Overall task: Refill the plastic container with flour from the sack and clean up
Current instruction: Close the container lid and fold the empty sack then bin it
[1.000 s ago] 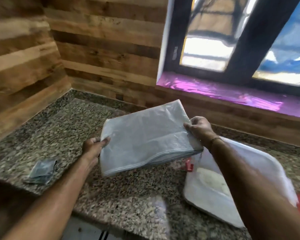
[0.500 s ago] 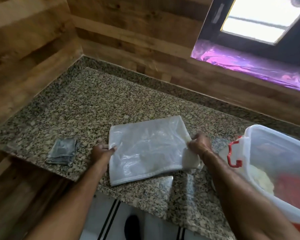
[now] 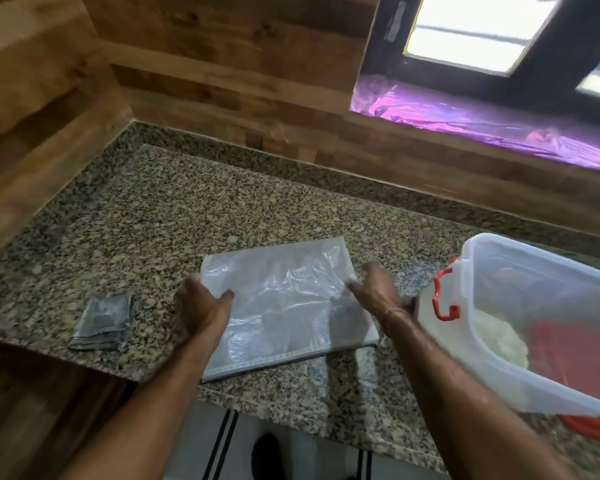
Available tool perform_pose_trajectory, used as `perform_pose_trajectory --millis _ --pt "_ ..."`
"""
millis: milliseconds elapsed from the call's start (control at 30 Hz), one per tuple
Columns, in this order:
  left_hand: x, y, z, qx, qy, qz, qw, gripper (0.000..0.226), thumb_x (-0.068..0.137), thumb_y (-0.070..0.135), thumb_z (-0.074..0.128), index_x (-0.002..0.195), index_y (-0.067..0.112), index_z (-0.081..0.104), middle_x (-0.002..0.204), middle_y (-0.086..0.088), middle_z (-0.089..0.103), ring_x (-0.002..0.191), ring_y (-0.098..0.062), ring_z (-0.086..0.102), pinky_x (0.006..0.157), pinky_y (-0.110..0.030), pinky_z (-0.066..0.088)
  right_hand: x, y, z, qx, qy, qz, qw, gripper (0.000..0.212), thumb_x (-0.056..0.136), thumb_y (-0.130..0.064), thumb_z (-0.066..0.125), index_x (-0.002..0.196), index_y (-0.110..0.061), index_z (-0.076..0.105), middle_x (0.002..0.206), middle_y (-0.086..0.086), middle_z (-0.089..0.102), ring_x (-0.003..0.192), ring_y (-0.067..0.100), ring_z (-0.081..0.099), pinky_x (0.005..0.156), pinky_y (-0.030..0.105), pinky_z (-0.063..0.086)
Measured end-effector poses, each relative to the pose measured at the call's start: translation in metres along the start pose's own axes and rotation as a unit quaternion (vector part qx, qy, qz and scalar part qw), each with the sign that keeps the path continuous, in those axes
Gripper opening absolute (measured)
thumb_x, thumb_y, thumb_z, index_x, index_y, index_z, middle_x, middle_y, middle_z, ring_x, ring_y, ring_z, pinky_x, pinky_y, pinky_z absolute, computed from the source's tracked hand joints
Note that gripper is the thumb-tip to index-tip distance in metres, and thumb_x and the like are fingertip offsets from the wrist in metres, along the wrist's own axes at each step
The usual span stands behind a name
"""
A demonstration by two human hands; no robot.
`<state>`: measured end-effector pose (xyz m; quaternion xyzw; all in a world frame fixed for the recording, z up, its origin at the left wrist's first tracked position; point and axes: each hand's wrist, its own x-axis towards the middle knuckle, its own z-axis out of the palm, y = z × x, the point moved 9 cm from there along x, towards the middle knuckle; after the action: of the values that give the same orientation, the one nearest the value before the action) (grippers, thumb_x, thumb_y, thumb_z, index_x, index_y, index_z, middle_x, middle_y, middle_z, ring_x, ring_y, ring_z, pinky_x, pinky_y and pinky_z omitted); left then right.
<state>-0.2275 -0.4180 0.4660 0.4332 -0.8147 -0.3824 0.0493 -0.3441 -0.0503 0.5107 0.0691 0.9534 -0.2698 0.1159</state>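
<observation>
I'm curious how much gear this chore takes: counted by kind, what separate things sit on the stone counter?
Folded sack: 1
Grey cloth: 1
Plastic container: 1
Red thing beneath the container, mostly hidden: 1
Total: 4

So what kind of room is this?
Most likely a home kitchen: a speckled granite countertop against wooden walls, a plastic container with flour inside, and a folded cloth for wiping.
</observation>
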Motion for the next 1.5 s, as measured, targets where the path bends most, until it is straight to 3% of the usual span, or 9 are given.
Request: perform_pose_trajectory --millis 100,300,533,733,900,1067,1233,1400,1500 --pt "-0.013 0.047 0.006 -0.002 -0.007 0.064 0.998 0.08 0.083 0.036 0.083 0.147 0.015 0.04 0.153 -0.017 0.043 0.142 -0.038 0.038 0.115 -0.056 0.034 -0.014 -0.033 -0.024 -0.006 0.044 -0.079 0.996 0.044 0.094 -0.035 0.073 0.132 -0.019 0.056 0.131 0.005 0.064 0.108 0.02 0.062 0.092 0.037 0.054" --pt "-0.086 0.171 0.033 -0.071 -0.054 0.238 0.967 0.061 0.088 0.044 0.077 0.137 0.022 0.048 0.141 -0.006 0.055 0.13 -0.031 0.051 0.104 -0.051 0.045 -0.057 -0.051 -0.121 0.004 0.145 -0.195 0.97 0.044 0.093 -0.038 0.072 0.132 -0.022 0.058 0.123 0.004 0.064 0.101 0.027 0.067 0.079 0.04 0.057" --pt "-0.239 0.29 0.076 -0.089 -0.075 0.42 0.9 0.055 0.088 0.047 0.076 0.132 0.023 0.052 0.129 -0.003 0.064 0.119 -0.026 0.061 0.094 -0.043 0.052 -0.1 0.045 -0.258 0.029 0.256 -0.213 0.942 0.044 0.093 -0.042 0.071 0.133 -0.027 0.062 0.132 -0.001 0.064 0.109 0.025 0.069 0.08 0.042 0.058" --pt "-0.4 0.33 0.17 0.006 -0.112 0.488 0.866 0.081 0.087 0.068 0.063 0.152 0.025 0.042 0.152 -0.005 0.051 0.141 -0.027 0.046 0.115 -0.049 0.04 -0.11 0.222 -0.352 0.051 0.304 -0.123 0.943 0.041 0.092 -0.04 0.071 0.128 -0.024 0.061 0.122 0.004 0.065 0.107 0.03 0.067 0.084 0.041 0.055" --pt "-0.52 0.355 0.261 0.109 -0.181 0.564 0.798 0.11 0.078 0.087 0.026 0.166 0.023 0.016 0.174 -0.001 0.01 0.161 -0.019 0.006 0.128 -0.049 0.01 -0.103 0.347 -0.371 0.046 0.26 -0.023 0.964 0.044 0.093 -0.044 0.07 0.128 -0.019 0.059 0.122 0.011 0.065 0.111 0.036 0.066 0.085 0.043 0.053" --pt "-0.569 0.366 0.319 0.207 -0.2 0.571 0.768 0.101 0.09 0.078 0.029 0.167 0.014 0.01 0.175 -0.003 -0.003 0.161 -0.02 -0.01 0.129 -0.055 0.003 -0.091 0.45 -0.352 0.029 0.185 0.076 0.979 0.051 0.095 -0.049 0.066 0.132 -0.016 0.055 0.129 0.015 0.062 0.118 0.038 0.062 0.092 0.043 0.051" --pt "-0.557 0.379 0.337 0.235 -0.181 0.537 0.789 0.088 0.103 0.059 0.041 0.166 0.009 0.005 0.174 -0.009 -0.011 0.16 -0.024 -0.015 0.128 -0.05 -0.005 -0.081 0.544 -0.317 0.022 0.101 0.202 0.974 0.071 0.091 -0.057 0.068 0.144 -0.015 0.045 0.142 0.016 0.054 0.129 0.037 0.055 0.106 0.051 0.047" --pt "-0.548 0.381 0.342 0.227 -0.167 0.512 0.811 0.095 0.103 0.061 0.038 0.164 0.006 -0.01 0.17 -0.015 -0.024 0.158 -0.028 -0.022 0.127 -0.047 -0.009 -0.08 0.605 -0.283 0.096 0.062 0.29 0.95 0.081 0.087 -0.058 0.074 0.145 -0.012 0.039 0.129 0.016 0.055 0.1 0.025 0.054 0.082 0.037 0.05" --pt "-0.542 0.379 0.341 0.202 -0.17 0.472 0.841 0.096 0.104 0.06 0.038 0.162 0.006 -0.017 0.168 -0.017 -0.028 0.157 -0.028 -0.025 0.126 -0.044 -0.013 -0.072 0.607 -0.275 0.101 0.068 0.298 0.947 0.079 0.084 -0.057 0.077 0.141 -0.014 0.043 0.134 0.015 0.048 0.113 0.029 0.051 0.088 0.042 0.05"
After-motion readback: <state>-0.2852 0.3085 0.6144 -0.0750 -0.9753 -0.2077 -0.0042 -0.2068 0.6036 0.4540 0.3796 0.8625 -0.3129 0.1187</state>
